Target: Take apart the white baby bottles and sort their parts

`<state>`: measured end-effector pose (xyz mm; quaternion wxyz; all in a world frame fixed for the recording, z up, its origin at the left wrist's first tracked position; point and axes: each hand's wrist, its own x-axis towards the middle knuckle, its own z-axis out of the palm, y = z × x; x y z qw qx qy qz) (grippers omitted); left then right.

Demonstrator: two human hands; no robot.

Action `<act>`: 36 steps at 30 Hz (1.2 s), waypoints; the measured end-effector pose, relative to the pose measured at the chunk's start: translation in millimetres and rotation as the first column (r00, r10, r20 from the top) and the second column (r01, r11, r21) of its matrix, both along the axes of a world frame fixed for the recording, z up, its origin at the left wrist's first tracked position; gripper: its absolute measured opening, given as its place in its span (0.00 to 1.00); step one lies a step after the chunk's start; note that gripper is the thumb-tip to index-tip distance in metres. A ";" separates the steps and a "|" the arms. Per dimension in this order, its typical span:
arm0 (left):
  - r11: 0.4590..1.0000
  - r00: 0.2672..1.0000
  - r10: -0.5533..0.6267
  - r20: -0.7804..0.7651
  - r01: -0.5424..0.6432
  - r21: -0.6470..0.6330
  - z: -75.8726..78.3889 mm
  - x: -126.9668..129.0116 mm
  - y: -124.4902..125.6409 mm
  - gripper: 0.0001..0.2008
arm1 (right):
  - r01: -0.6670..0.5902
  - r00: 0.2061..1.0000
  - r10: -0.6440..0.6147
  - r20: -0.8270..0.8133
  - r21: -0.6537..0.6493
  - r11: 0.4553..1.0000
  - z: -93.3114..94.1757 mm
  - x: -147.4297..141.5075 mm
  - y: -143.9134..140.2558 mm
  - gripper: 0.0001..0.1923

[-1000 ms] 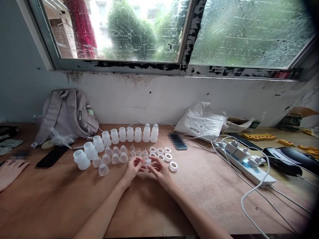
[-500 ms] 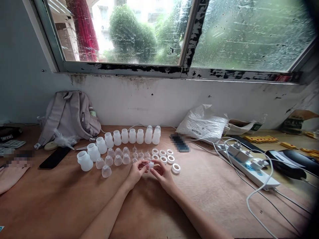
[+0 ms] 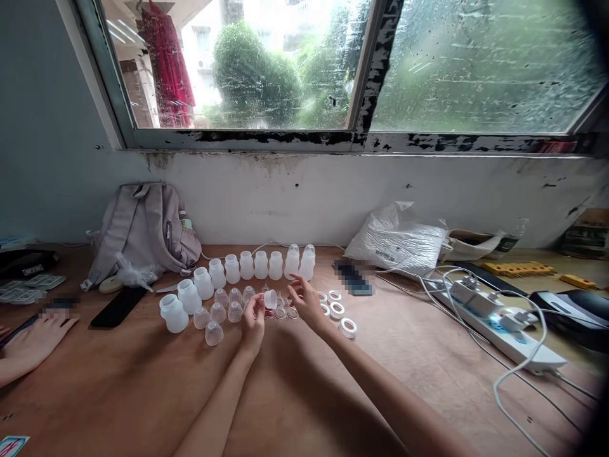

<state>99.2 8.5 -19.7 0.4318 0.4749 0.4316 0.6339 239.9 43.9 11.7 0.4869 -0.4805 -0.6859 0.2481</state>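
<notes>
A: Where is the small translucent white cup-shaped piece [image 3: 270, 299]?

B: In the left hand [image 3: 254, 318]. The thumb and fingers pinch it at the fingertips, on the side facing the right hand [image 3: 307, 304].

A: So are the two hands together?

B: No, they are apart, with the piece in between, nearer the left. The right hand has its fingers parted and reaches a little farther forward over the table [image 3: 304, 406]. I see nothing in its grip, but I can't tell whether it touches any of the parts beneath it.

A: What lies around them?

B: The clear teats [image 3: 292, 313] sit below and between the hands, partly hidden. To the right of the right hand are the white collar rings [image 3: 337, 310], lying flat. Left of the left hand stand the clear domed caps [image 3: 214, 333].

A: And behind those?

B: The translucent bottles [image 3: 174, 313] form a curved row running from the left to a spot beyond the right hand. The two at the right end have clear domes on top.

A: Anyone else there?

B: Another person's hand [image 3: 40, 339] rests at the far left, well apart from this work, beyond a black phone [image 3: 118, 308].
</notes>
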 end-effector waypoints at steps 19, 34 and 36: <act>0.986 0.984 0.167 0.062 -0.167 -0.005 6.2 -0.9 -6.8 0.17 | 0.152 0.956 -0.223 0.190 0.331 0.931 26.6 4.2 28.3 0.08; 1.000 1.000 -0.008 -0.024 0.007 -0.022 8.1 21.8 -19.5 0.13 | -0.123 0.992 0.118 0.049 0.138 0.983 -25.5 40.3 -60.1 0.24; 1.000 0.999 -0.009 -0.031 0.009 -0.024 8.2 21.6 -19.9 0.13 | -0.196 0.978 0.191 0.081 0.056 0.979 -30.7 37.6 -63.4 0.30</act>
